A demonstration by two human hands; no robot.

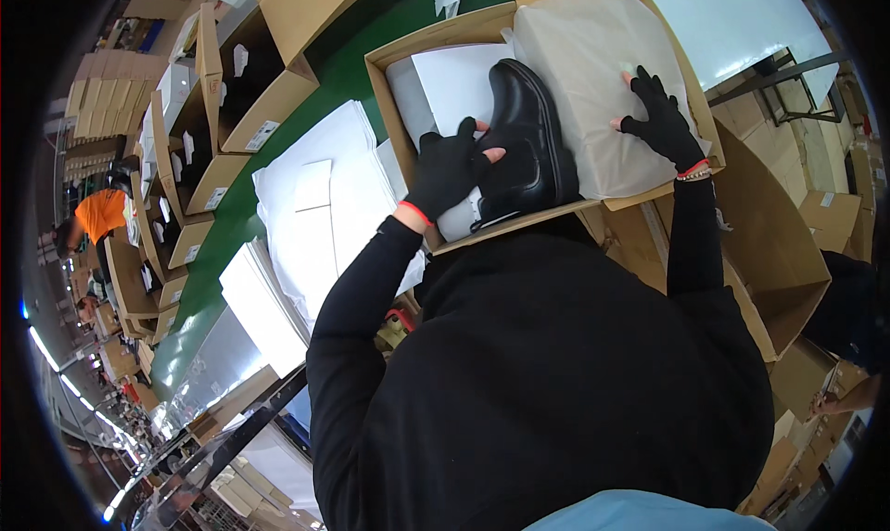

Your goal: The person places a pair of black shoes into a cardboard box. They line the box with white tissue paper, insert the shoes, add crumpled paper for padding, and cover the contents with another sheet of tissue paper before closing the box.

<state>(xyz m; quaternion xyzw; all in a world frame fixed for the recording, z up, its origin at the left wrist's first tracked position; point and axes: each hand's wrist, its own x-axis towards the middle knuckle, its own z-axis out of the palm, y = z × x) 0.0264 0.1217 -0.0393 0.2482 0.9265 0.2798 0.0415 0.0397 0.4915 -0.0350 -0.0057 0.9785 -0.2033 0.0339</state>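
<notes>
A black leather ankle boot [528,127] lies in an open cardboard box [452,39], over white paper [456,90]. My left hand [447,174], in a black fingerless glove, is closed at the boot's left side, with thumb and fingertips against the leather. Beige tissue paper [589,76] fills the box's right half; what it covers is hidden. My right hand [663,127], gloved the same way, rests on that paper with fingers spread.
Stacks of white paper [315,206] lie left of the box on a green surface [199,294]. Open cardboard boxes [232,114] line the far left. A large open carton [769,253] stands at the right. A person in orange [100,216] is at far left; another person's hand [825,403] shows at lower right.
</notes>
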